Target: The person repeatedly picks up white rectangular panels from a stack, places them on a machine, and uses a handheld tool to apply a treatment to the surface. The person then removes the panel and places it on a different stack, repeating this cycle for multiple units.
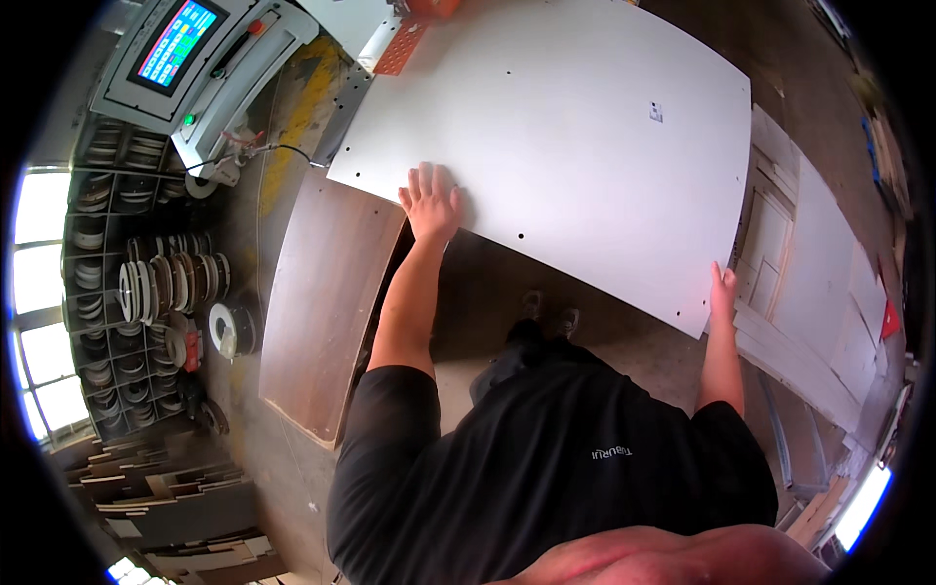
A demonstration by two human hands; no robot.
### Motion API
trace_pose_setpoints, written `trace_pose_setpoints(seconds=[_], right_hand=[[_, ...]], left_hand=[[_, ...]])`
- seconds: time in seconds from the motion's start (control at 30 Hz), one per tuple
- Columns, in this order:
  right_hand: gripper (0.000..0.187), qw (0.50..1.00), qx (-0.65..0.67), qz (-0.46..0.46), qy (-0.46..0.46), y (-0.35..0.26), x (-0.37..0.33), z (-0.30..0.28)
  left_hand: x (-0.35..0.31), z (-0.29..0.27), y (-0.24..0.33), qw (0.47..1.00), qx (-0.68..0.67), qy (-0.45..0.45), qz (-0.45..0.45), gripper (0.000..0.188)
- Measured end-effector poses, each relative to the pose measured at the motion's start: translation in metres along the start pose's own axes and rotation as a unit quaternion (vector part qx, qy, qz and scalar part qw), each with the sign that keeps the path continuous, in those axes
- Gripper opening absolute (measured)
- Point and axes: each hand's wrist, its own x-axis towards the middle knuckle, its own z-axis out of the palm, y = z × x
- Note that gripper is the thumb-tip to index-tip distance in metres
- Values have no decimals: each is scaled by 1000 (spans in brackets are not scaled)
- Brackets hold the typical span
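Observation:
A large white panel (585,127) with several small dark drilled holes and a small printed label (656,112) stretches out before me. My left hand (429,203) lies flat on its near left part, fingers outstretched and apart. At the near right corner my right hand (721,289) grips the panel's right edge; its thumb points up, and the other fingers are mostly hidden. The panel's far left side meets an orange perforated part (400,47) of a machine.
Left of the panel stands a brown wood-grain board (327,292). A control console (185,58) with a lit screen is at the far left, above racks of edge-banding rolls (171,283). More white boards (819,263) are stacked at right. Board offcuts (166,487) lean at lower left.

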Motion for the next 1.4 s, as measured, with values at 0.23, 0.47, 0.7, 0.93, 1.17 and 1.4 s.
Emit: trace_pose_setpoints(seconds=[0.23,0.47,0.7,0.93,1.17,1.4], right_hand=[[58,975,-153,-69,145,34,-169,-1],[62,943,-206,228,-131,63,-317,63],[49,929,34,365,-54,192,-415,88],[36,916,91,391,6,280,-415,130],[36,937,159,295,102,338,-350,105],[45,902,241,335,124,286,-265,-14]], left_hand=[[71,32,29,999,3,-33,26,72],[184,51,-27,990,79,61,99,65],[163,81,74,956,-144,41,252,53],[-43,90,315,766,-430,-320,355,43],[-161,88,449,645,-237,-567,454,40],[-165,123,548,606,-231,-736,194,38]])
